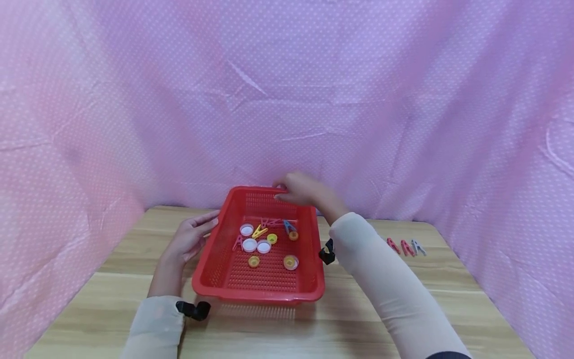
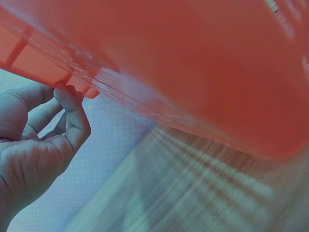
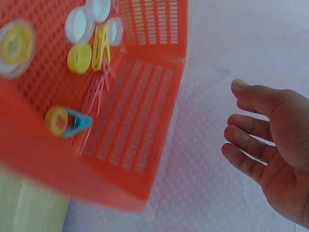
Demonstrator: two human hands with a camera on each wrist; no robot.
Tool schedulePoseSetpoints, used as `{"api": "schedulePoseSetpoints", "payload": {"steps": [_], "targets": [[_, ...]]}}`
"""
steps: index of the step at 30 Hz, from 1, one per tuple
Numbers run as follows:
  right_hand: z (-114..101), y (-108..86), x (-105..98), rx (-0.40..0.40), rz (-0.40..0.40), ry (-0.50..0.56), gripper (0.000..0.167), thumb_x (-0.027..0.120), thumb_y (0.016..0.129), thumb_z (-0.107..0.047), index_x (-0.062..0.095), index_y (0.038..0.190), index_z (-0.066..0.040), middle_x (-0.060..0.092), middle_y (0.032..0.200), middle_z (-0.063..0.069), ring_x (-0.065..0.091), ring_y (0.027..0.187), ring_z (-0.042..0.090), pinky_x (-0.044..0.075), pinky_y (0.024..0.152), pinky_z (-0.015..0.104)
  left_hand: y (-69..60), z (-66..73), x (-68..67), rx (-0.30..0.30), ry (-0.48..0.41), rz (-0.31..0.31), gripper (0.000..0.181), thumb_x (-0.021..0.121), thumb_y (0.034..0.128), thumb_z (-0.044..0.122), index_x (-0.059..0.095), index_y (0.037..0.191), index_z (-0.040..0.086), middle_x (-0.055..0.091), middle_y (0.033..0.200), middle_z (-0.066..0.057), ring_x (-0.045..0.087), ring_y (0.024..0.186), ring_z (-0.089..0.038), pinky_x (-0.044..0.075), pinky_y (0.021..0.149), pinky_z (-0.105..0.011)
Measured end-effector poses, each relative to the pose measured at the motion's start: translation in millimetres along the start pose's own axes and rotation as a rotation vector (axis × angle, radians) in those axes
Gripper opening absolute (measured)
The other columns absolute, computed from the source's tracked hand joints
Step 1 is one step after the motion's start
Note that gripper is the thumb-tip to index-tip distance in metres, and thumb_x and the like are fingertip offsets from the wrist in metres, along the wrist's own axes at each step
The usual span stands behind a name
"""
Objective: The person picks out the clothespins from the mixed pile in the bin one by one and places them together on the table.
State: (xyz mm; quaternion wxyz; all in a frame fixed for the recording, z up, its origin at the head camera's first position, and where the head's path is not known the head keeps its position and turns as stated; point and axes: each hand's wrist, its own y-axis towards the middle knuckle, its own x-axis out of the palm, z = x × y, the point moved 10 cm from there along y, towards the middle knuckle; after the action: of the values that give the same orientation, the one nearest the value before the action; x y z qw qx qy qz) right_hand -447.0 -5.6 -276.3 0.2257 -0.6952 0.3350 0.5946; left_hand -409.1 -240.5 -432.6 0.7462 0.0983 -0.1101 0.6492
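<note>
A red plastic basket (image 1: 258, 295) is held above the wooden table, with its shadow on the boards beneath its near end. At its left side my left hand (image 1: 190, 239) pinches the rim between thumb and fingers; the left wrist view shows this hand (image 2: 43, 130) at the edge. Beyond the far rim my right hand (image 1: 302, 189) is raised. In the right wrist view that hand (image 3: 275, 140) stands apart from the basket, fingers loosely bent and holding nothing. Inside lie white caps (image 1: 249, 245), yellow caps (image 1: 253, 262), a yellow clothespin (image 1: 259, 231), a blue clothespin (image 1: 289, 227) and several pink clothespins.
On the table (image 1: 376, 309) to the right lie two red clothespins (image 1: 407, 248) and a grey-white clothespin (image 1: 418, 247). A pink dotted cloth (image 1: 287, 99) hangs behind the table and along both sides.
</note>
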Motion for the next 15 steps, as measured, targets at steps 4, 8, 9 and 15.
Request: {"api": "schedulePoseSetpoints", "payload": {"steps": [4,8,9,15], "targets": [[-12.9,12.1,5.5,-0.042,0.002,-0.002,0.034,0.070,0.100,-0.023,0.070,0.130,-0.008,0.070,0.093,0.003,0.062,0.077,0.015,0.056,0.072,0.029,0.5,2.9,0.2,0.012,-0.009,-0.008,0.049,0.062,0.1027,0.008,0.049,0.147,-0.005,0.074,0.115,-0.002,0.073,0.100,-0.016,0.062,0.087,-0.033],[-18.4,23.8,18.1,-0.057,-0.009,0.001,0.033,0.070,0.099,-0.023,0.070,0.128,-0.006,0.072,0.097,0.004,0.064,0.082,0.016,0.057,0.075,0.029,0.2,3.6,0.0,0.020,-0.024,-0.009,0.045,0.062,0.1027,0.005,0.052,0.145,-0.006,0.075,0.112,-0.002,0.073,0.098,-0.015,0.063,0.084,-0.032],[-18.2,26.1,21.9,-0.056,-0.010,-0.001,0.033,0.070,0.100,-0.023,0.070,0.128,-0.006,0.072,0.101,0.005,0.065,0.086,0.016,0.057,0.078,0.029,0.1,3.4,0.2,0.021,-0.029,-0.010,0.044,0.061,0.1026,0.005,0.052,0.145,-0.006,0.075,0.112,-0.002,0.073,0.098,-0.016,0.063,0.084,-0.032],[-3.8,32.0,48.1,0.027,-0.025,0.074,0.039,0.071,0.099,-0.020,0.066,0.134,-0.005,0.070,0.123,0.012,0.065,0.107,0.024,0.057,0.096,0.037,-0.6,1.1,2.0,0.020,-0.032,-0.012,0.046,0.062,0.1024,0.006,0.051,0.145,-0.006,0.075,0.112,-0.002,0.073,0.099,-0.016,0.063,0.085,-0.032]]}}
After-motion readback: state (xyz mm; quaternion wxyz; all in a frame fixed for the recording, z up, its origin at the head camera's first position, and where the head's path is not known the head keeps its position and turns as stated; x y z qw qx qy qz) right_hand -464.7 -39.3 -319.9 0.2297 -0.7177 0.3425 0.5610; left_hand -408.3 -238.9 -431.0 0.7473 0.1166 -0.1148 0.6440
